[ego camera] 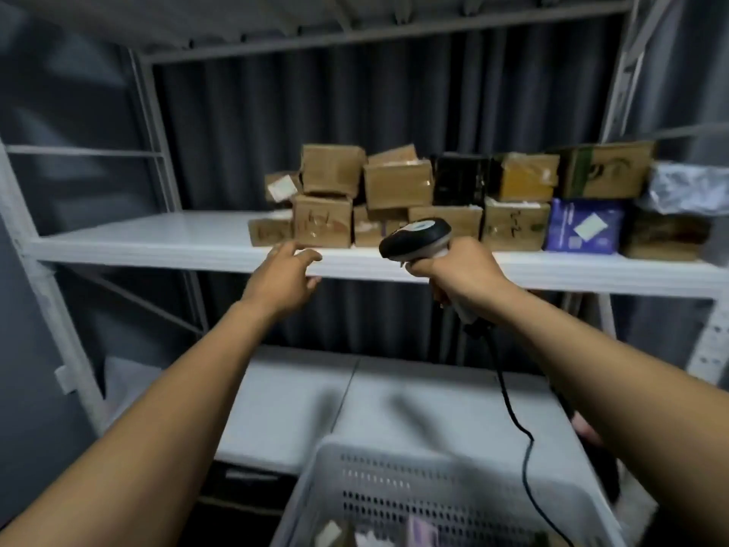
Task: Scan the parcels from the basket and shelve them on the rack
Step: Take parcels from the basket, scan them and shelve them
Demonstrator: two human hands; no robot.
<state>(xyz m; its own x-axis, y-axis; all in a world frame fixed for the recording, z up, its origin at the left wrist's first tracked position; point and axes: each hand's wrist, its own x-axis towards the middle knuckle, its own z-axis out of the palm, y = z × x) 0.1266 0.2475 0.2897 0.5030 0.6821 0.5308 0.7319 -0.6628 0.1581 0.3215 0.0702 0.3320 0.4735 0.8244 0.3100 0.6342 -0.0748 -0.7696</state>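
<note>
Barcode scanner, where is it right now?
Head view, right of centre: the right hand grips the barcode scanner at the shelf edge, before the cardboard parcels.

On the white shelf [157,234] sit roughly ten brown cardboard boxes [396,183] (blur prevents an exact count), one black box [459,185], one blue parcel [584,229] and one silver bag [690,187]. Before the shelf are two hands, the left hand [282,278] and the right hand [461,274], and one scanner [414,238]. Below the shelf is one basket [394,487].

dim overall | motion blur throughout | wide-angle bending at edges
</note>
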